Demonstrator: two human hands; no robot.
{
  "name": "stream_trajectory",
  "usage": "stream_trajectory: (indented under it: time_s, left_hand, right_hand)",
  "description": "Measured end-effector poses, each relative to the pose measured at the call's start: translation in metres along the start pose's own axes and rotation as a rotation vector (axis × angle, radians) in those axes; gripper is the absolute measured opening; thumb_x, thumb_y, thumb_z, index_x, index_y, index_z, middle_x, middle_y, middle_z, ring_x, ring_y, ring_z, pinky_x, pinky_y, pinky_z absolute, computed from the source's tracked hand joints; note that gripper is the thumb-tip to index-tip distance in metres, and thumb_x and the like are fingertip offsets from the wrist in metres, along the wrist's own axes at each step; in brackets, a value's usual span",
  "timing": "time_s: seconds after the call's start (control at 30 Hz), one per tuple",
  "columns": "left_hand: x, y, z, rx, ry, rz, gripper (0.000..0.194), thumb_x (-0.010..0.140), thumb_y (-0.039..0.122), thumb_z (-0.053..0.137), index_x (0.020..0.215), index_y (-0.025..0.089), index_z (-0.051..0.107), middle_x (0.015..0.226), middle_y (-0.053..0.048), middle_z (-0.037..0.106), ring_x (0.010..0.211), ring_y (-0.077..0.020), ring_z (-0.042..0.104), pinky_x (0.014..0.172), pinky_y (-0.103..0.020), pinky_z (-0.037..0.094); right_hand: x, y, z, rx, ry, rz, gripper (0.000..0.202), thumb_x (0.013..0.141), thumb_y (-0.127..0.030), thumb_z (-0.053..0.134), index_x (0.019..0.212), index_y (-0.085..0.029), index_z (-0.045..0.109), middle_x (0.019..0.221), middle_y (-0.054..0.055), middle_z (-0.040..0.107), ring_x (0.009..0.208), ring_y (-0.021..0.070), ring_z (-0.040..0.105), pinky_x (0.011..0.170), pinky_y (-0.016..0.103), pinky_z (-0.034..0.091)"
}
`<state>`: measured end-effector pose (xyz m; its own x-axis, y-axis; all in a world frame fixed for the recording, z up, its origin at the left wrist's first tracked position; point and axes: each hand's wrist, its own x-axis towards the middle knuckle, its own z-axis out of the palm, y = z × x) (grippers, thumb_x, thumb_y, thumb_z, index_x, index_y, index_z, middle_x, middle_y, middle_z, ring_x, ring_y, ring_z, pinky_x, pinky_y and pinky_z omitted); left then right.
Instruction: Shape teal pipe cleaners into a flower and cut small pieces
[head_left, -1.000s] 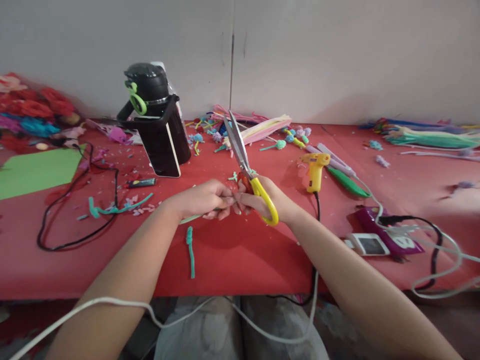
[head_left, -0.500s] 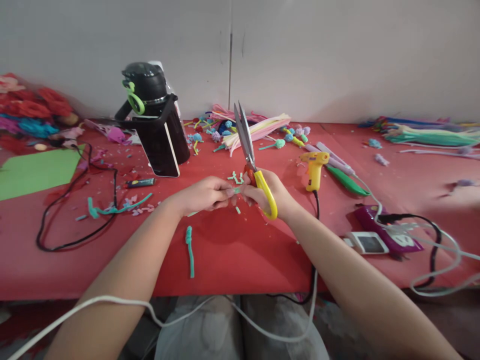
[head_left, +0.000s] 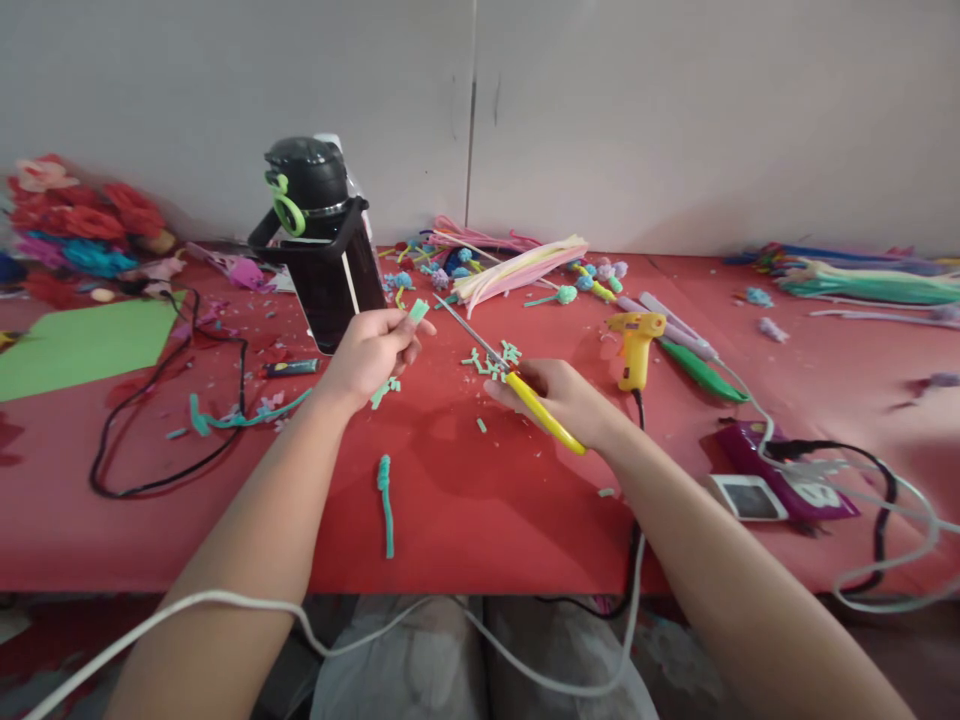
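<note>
Pinched in the fingertips of my left hand (head_left: 373, 350) is a small bundle of light green pipe cleaners (head_left: 418, 311). My right hand (head_left: 566, 398) is wrapped round the yellow-handled scissors (head_left: 544, 412), whose blades point up and left toward that bundle without touching it. Several short green cut pieces (head_left: 486, 362) are scattered on the red table below the blades. More green pieces (head_left: 385, 391) lie under my left hand. Closer to the front edge is a teal pipe cleaner (head_left: 387, 510) with one end coiled.
A black thermos (head_left: 330, 250) with a phone-like panel stands behind my left hand. To the right lie a yellow glue gun (head_left: 637, 350) and a purple power strip (head_left: 787, 470) with cords. At the back are pipe cleaner bundles (head_left: 525, 275). A white cable (head_left: 375, 650) crosses my lap.
My hands have parted: the left moved up and left with the green bundle, the right a little right and down. The scissors tilted leftward. More cut green pieces lie on the table.
</note>
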<state>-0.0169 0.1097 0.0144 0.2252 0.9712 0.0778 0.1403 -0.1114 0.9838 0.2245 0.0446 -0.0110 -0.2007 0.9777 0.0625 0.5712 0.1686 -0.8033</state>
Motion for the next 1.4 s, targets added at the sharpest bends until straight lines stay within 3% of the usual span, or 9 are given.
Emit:
stream_trajectory:
  time_s: [0.13,0.27,0.4,0.5,0.7,0.87,1.1,1.4]
  left_hand:
    - [-0.001,-0.001,0.005,0.036,-0.049,0.018,0.018,0.092,0.029,0.060,0.087,0.013,0.066,0.054,-0.002,0.059,0.044,-0.0081,0.038,0.046,-0.023,0.029]
    - [-0.003,-0.001,0.008,0.092,-0.083,0.072,0.022,0.094,0.028,0.058,0.081,0.013,0.065,0.058,-0.003,0.061,0.046,-0.0080,0.041,0.049,-0.023,0.033]
    - [-0.002,-0.002,0.008,0.164,-0.086,0.162,0.029,0.099,0.030,0.052,0.075,0.016,0.059,0.057,0.000,0.055,0.049,-0.0084,0.043,0.049,-0.022,0.033]
    - [0.000,-0.006,0.006,0.182,-0.074,0.181,0.030,0.101,0.037,0.051,0.079,0.018,0.057,0.057,0.004,0.043,0.048,-0.0085,0.036,0.046,-0.022,0.029]
    - [0.002,-0.010,0.004,0.124,-0.015,0.126,0.031,0.099,0.045,0.052,0.085,0.018,0.059,0.059,0.005,0.034,0.047,-0.0094,0.028,0.044,-0.025,0.022]
    - [0.001,-0.005,0.007,0.030,0.033,0.089,0.028,0.098,0.041,0.053,0.080,0.018,0.056,0.056,0.006,0.032,0.046,-0.0090,0.028,0.045,-0.024,0.024]
    - [-0.001,-0.004,0.015,-0.023,-0.078,0.044,0.024,0.098,0.032,0.050,0.079,0.018,0.051,0.055,0.005,0.036,0.046,-0.0081,0.029,0.045,-0.022,0.023]
    - [-0.002,-0.008,0.016,0.069,-0.204,0.061,0.024,0.098,0.029,0.048,0.081,0.016,0.056,0.055,0.005,0.038,0.048,-0.0088,0.032,0.048,-0.022,0.026]
  right_hand:
    - [0.000,-0.002,0.002,0.021,-0.013,0.007,0.054,0.082,-0.069,0.065,0.069,-0.021,0.046,0.063,-0.003,0.041,0.060,0.0112,0.035,0.053,0.028,0.022]
    - [0.000,-0.003,0.002,0.041,0.000,0.029,0.055,0.084,-0.071,0.061,0.068,-0.021,0.044,0.062,-0.003,0.040,0.058,0.0110,0.034,0.053,0.028,0.021]
    - [0.002,0.000,0.001,0.040,0.012,0.038,0.056,0.084,-0.073,0.059,0.069,-0.022,0.042,0.063,-0.003,0.039,0.059,0.0110,0.033,0.053,0.027,0.021]
    - [0.002,0.003,0.000,0.005,0.042,0.023,0.057,0.083,-0.073,0.059,0.068,-0.022,0.040,0.066,-0.004,0.035,0.061,0.0110,0.030,0.053,0.027,0.022]
    - [0.000,0.007,-0.002,-0.119,0.060,0.050,0.057,0.082,-0.073,0.060,0.070,-0.021,0.042,0.067,-0.004,0.033,0.063,0.0111,0.027,0.054,0.027,0.021]
    - [0.000,0.006,-0.001,-0.187,0.025,0.049,0.059,0.080,-0.072,0.062,0.066,-0.022,0.036,0.063,-0.005,0.028,0.061,0.0109,0.023,0.053,0.028,0.019]
    - [-0.001,-0.003,0.003,-0.202,0.008,0.056,0.061,0.080,-0.074,0.062,0.064,-0.022,0.034,0.062,-0.006,0.027,0.059,0.0104,0.024,0.053,0.028,0.018]
    - [-0.002,-0.007,0.004,-0.234,0.000,0.076,0.061,0.081,-0.075,0.060,0.064,-0.022,0.035,0.060,-0.005,0.033,0.058,0.0105,0.025,0.054,0.029,0.019]
